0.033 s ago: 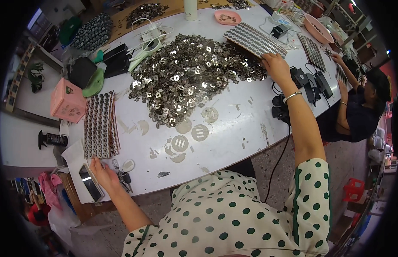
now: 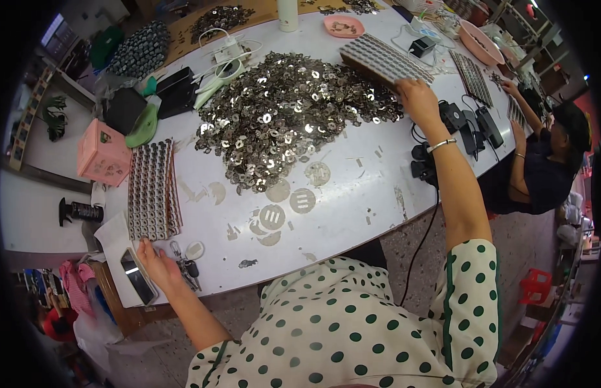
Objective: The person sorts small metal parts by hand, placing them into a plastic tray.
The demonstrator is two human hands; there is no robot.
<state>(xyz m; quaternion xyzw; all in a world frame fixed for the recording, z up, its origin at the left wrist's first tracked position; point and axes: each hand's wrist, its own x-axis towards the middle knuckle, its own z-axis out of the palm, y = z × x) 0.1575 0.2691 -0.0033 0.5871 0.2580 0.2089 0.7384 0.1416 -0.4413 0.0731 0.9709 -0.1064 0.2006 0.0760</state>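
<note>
My right hand (image 2: 418, 100) is closed on the near right corner of a board (image 2: 386, 57) covered in rows of round metal pieces. This board lies at the far right of the table, with a thick brown side below it. A big heap of small shiny metal rings (image 2: 281, 116) spreads beside it. My left hand (image 2: 157, 262) lies with fingers stretched at the near edge of a stack of similar boards (image 2: 148, 191); its fingertips are at or just touching that edge. A phone (image 2: 138, 278) and a bunch of keys (image 2: 189, 267) flank the left hand.
Black power adapters (image 2: 472, 126) and cables are right of my right arm. A pink box (image 2: 103, 152) and black spray bottle (image 2: 79, 211) stand left. Pink dishes (image 2: 344, 26) and a white bottle (image 2: 287, 14) are at the back. A co-worker (image 2: 540, 161) sits at the right.
The board at my right hand now shows a thicker brown side along its near left edge; it seems to have settled slightly. Both hands stay almost where they were.
</note>
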